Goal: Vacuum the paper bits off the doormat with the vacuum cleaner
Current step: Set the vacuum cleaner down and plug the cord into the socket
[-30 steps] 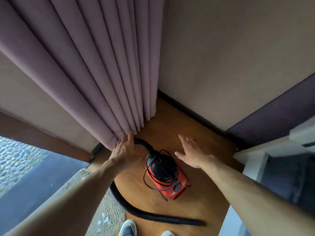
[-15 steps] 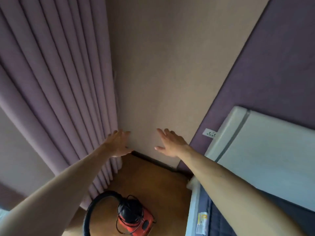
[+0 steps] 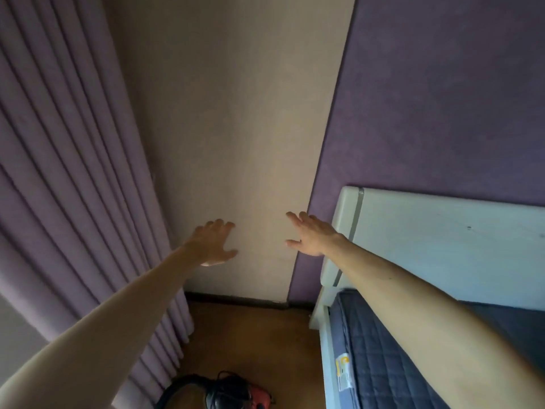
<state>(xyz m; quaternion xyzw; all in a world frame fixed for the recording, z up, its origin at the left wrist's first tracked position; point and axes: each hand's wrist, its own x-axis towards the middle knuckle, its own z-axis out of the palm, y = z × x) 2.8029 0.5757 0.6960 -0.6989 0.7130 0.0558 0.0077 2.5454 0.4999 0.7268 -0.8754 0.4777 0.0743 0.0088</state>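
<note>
Vacuuming unstarted: red-and-black canister vacuum cleaner [image 3: 236, 394] sits ungrasped at six o'clock, so left hand [image 3: 213, 242] and right hand [image 3: 310, 235] hover spread, empty.

Two long arms are showing, bare all the way up. The left hand [image 3: 213, 243] and the right hand [image 3: 312, 235] are showing bare too, each with a thumb and fingers.
</note>
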